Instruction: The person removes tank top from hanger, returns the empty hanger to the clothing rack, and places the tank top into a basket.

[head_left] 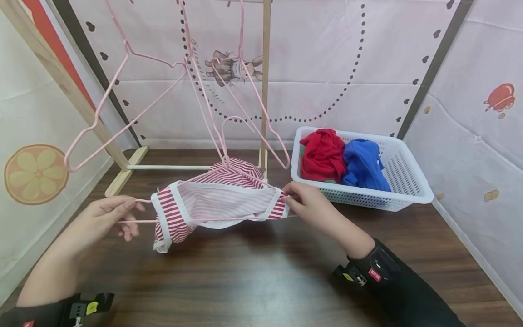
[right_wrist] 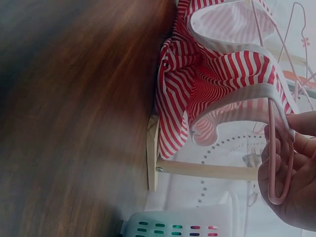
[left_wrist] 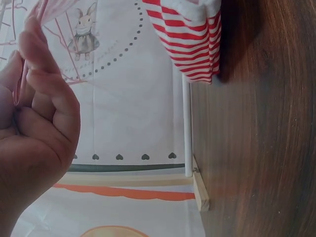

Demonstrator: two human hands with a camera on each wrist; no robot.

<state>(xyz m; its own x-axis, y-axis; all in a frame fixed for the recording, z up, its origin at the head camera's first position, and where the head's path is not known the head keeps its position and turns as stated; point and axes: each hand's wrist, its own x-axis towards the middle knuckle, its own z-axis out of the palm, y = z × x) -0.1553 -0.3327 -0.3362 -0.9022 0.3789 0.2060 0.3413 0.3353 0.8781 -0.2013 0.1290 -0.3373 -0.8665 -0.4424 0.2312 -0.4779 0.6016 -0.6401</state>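
Observation:
A red-and-white striped sleeveless top (head_left: pixel 173 213) with white trim hangs on a pink hanger (head_left: pixel 136 221), above the table. My left hand (head_left: pixel 106 215) grips the hanger's left end, which sticks out beyond the shoulder strap. At the other side my right hand (head_left: pixel 308 204) pinches the right strap, near the hanger's right end. The right wrist view shows the looped hanger end (right_wrist: pixel 271 153) passing through the armhole beside my curled fingers. In the left wrist view, a lower part of the top (left_wrist: pixel 192 44) hangs apart from the hand.
Several pink hangers (head_left: pixel 122 63) hang from a wooden rack (head_left: pixel 266 68) behind the top. A white perforated basket (head_left: pixel 400 170) at the right holds red cloth (head_left: pixel 323 154) and blue cloth (head_left: pixel 365 163), with some green underneath. Printed fabric walls (head_left: pixel 327 54) surround the brown wooden table (head_left: pixel 229 281).

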